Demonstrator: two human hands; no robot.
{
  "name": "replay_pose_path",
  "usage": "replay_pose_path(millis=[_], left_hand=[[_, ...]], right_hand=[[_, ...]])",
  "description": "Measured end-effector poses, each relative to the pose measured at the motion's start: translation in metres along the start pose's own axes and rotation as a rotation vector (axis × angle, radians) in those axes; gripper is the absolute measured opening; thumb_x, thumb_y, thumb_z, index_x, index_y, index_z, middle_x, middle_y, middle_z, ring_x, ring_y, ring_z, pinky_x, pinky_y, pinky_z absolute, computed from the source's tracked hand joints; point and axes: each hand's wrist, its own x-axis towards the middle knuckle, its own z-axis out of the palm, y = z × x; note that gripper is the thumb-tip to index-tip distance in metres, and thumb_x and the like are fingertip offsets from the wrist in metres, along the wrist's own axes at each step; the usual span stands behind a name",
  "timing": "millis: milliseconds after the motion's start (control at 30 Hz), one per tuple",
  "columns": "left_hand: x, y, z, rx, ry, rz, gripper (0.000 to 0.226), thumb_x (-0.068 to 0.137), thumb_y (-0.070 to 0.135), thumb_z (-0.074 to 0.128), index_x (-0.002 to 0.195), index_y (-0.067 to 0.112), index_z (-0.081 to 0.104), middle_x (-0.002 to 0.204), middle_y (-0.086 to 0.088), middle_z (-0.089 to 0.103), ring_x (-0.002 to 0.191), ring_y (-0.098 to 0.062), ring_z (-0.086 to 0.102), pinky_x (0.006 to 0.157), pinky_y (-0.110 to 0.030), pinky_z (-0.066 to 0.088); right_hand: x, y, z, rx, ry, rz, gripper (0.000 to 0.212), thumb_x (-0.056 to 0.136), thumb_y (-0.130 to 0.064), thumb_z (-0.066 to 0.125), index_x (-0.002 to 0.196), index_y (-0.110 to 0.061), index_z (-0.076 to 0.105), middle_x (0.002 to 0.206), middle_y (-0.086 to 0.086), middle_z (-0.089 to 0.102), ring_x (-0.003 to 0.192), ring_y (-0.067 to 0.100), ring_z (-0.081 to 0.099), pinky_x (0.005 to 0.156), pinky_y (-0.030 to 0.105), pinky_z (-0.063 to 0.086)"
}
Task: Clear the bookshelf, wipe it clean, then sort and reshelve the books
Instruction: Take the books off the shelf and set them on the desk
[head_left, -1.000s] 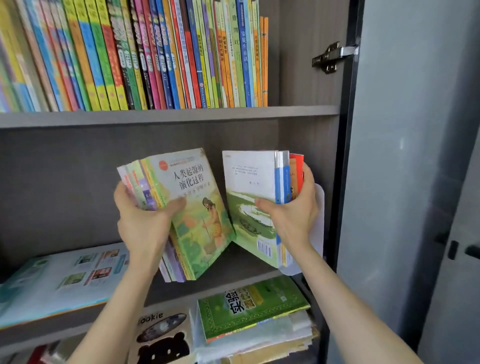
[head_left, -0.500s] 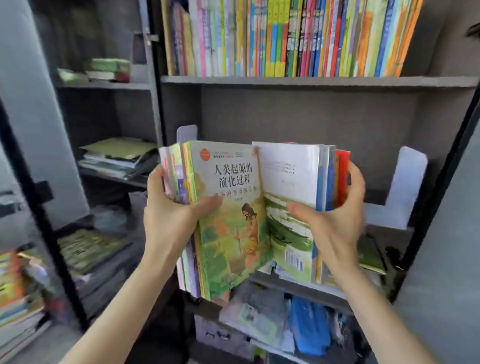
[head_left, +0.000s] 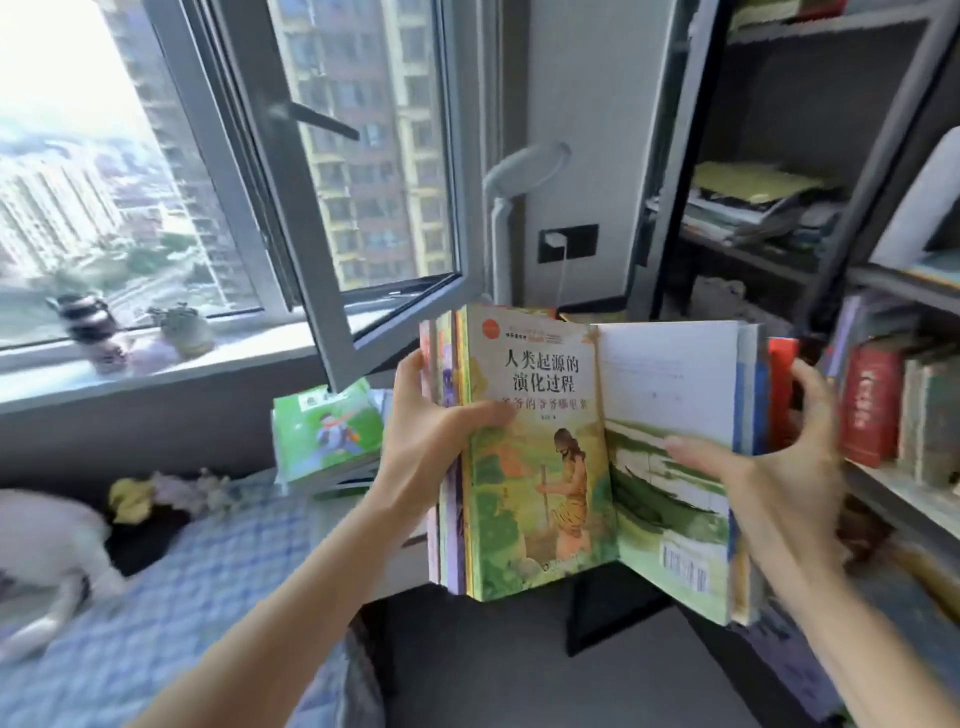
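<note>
Between the open window (head_left: 337, 208) and the bookshelf (head_left: 878, 291), the task's books are held in the air at chest height, in front of the person and off any shelf.

Left hand (head_left: 434, 441): grips the left bundle of books (head_left: 540, 483) at its left edge, thumb laid across the front cover and fingers hidden behind. The bundle stands upright. Its front cover is green, with a figure in an animal skin holding a staff.

Right hand (head_left: 779, 467): grips the right bundle of books (head_left: 670, 452), thumb pressed on the back cover facing the camera and fingers curled round the far right side. This cover carries a barcode near its lower corner. A red book (head_left: 782, 374) sits at the outer right of the bundle.

The two bundles are side by side, their inner edges meeting.

Surroundings: a stack of green books (head_left: 327, 436) lies below the window sash, beside a blue checked bed cover (head_left: 182, 597). A potted plant (head_left: 187, 327) stands on the sill. A white lamp (head_left: 498, 208) and a wall socket (head_left: 567, 242) with a plug are behind the books. The bookshelf at right holds flat piles of papers above and upright volumes below, one of them a red volume (head_left: 868, 405).
</note>
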Motion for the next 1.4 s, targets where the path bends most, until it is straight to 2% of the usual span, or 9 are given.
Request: replay_pose_path(millis=[100, 333, 533, 800, 900, 1000, 1133, 1233, 1400], left_hand=[[0.023, -0.018, -0.06, -0.009, 0.143, -0.079, 0.066, 0.061, -0.006, 0.081, 0.11, 0.023, 0.048, 0.093, -0.008, 0.07, 0.071, -0.022, 0.073, 0.056, -0.034, 0.058], [0.12, -0.092, -0.162, 0.02, 0.25, -0.292, 0.078, 0.045, 0.011, 0.088, 0.111, 0.023, 0.049, 0.102, -0.011, 0.069, 0.085, -0.031, 0.072, 0.074, -0.053, 0.058], [0.215, -0.138, -0.176, 0.038, 0.196, -0.397, 0.079, 0.051, 0.006, 0.088, 0.113, 0.024, 0.043, 0.1, -0.01, 0.066, 0.084, -0.031, 0.07, 0.077, -0.053, 0.057], [0.287, -0.199, -0.151, 0.132, 0.149, -0.51, 0.09, 0.032, 0.029, 0.088, 0.113, 0.025, 0.05, 0.098, 0.001, 0.069, 0.086, -0.024, 0.069, 0.08, -0.048, 0.057], [0.301, -0.215, -0.133, 0.17, 0.162, -0.546, 0.097, 0.033, 0.035, 0.086, 0.121, 0.025, 0.046, 0.101, 0.003, 0.066, 0.091, -0.024, 0.065, 0.087, -0.046, 0.054], [0.31, -0.22, -0.114, 0.247, 0.18, -0.547, 0.096, 0.046, 0.034, 0.084, 0.13, 0.021, 0.039, 0.107, -0.002, 0.062, 0.094, -0.026, 0.06, 0.089, -0.037, 0.048], [0.329, -0.229, -0.097, 0.338, 0.198, -0.566, 0.097, 0.049, 0.035, 0.084, 0.132, 0.016, 0.036, 0.11, -0.008, 0.061, 0.095, -0.03, 0.061, 0.091, -0.042, 0.05], [0.338, -0.235, -0.094, 0.482, 0.174, -0.564, 0.101, 0.049, 0.041, 0.083, 0.132, 0.015, 0.034, 0.105, -0.006, 0.058, 0.094, -0.031, 0.059, 0.086, -0.035, 0.048], [0.363, -0.25, -0.111, 0.587, 0.157, -0.64, 0.1, 0.033, 0.048, 0.076, 0.123, 0.013, 0.05, 0.1, -0.002, 0.064, 0.089, -0.027, 0.062, 0.084, -0.033, 0.049]], right_hand=[[-0.007, 0.008, 0.063, -0.012, -0.126, 0.017, 0.104, 0.051, -0.016, 0.092, 0.136, -0.039, 0.037, 0.102, -0.034, 0.048, 0.089, -0.005, 0.05, 0.089, 0.026, 0.035], [-0.003, 0.052, 0.214, -0.194, -0.233, 0.014, 0.114, 0.048, -0.03, 0.092, 0.144, -0.035, 0.031, 0.142, -0.008, 0.046, 0.127, 0.019, 0.045, 0.098, 0.039, 0.039], [0.022, 0.087, 0.286, -0.418, -0.222, 0.064, 0.115, 0.047, -0.03, 0.092, 0.144, -0.033, 0.03, 0.132, 0.001, 0.052, 0.117, 0.023, 0.049, 0.08, 0.03, 0.034], [0.056, 0.12, 0.305, -0.565, -0.15, 0.213, 0.113, 0.053, -0.028, 0.089, 0.147, -0.03, 0.026, 0.141, 0.003, 0.048, 0.125, 0.027, 0.045, 0.092, 0.038, 0.038], [0.076, 0.127, 0.302, -0.736, -0.102, 0.108, 0.112, 0.053, -0.03, 0.089, 0.146, -0.026, 0.028, 0.125, 0.009, 0.054, 0.111, 0.031, 0.051, 0.078, 0.035, 0.038], [0.087, 0.143, 0.3, -0.98, -0.137, -0.238, 0.11, 0.046, -0.025, 0.09, 0.141, -0.013, 0.037, 0.105, 0.017, 0.056, 0.091, 0.038, 0.056, 0.067, 0.038, 0.047], [0.072, 0.198, 0.307, -1.18, -0.32, -0.665, 0.119, 0.036, -0.021, 0.087, 0.142, -0.014, 0.034, 0.108, 0.023, 0.056, 0.097, 0.039, 0.055, 0.079, 0.049, 0.053], [0.049, 0.244, 0.324, -1.198, -0.565, -0.574, 0.129, 0.033, -0.03, 0.086, 0.145, -0.018, 0.024, 0.106, 0.023, 0.058, 0.092, 0.037, 0.056, 0.08, 0.047, 0.052], [0.024, 0.274, 0.346, -1.113, -0.698, -0.694, 0.083, 0.06, -0.016, 0.061, 0.139, -0.021, 0.035, 0.088, 0.01, 0.061, 0.075, 0.027, 0.041, 0.066, 0.035, 0.044]])
